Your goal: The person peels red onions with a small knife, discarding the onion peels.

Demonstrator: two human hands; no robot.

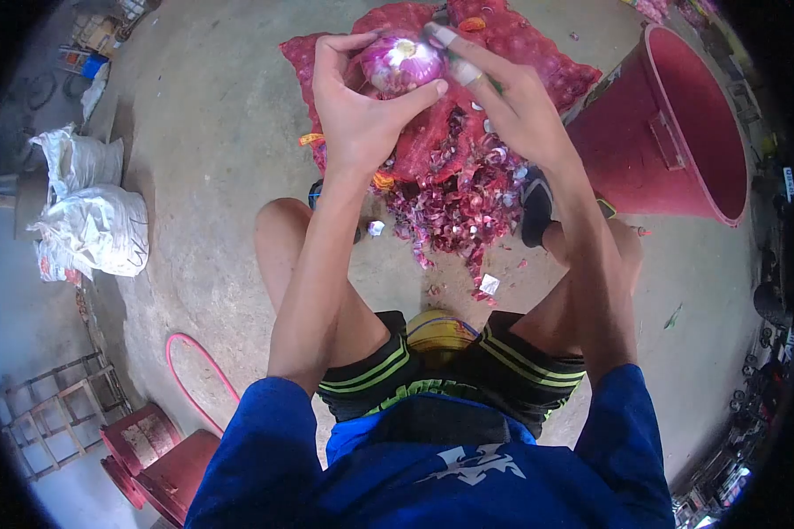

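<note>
My left hand (355, 115) is wrapped round a red onion (401, 63), with its pale root end facing up. Close to the onion's right side is my right hand (520, 106), with white wrapping on some of its fingers. Those fingers are bent and partly blurred; a bit of green shows beneath them, but its kind is hidden. Below both hands lies a heap of purple onion skins (459, 212), loose on the floor between my feet. Red mesh sacks (556, 70) filled with onions lie just behind.
A large red tub (662, 132) stands tilted on the right. White sacks (101, 225) are at the left, with a pink hose loop (205, 353) and red containers (163, 454) lower down. A yellow seat (441, 335) shows between my legs.
</note>
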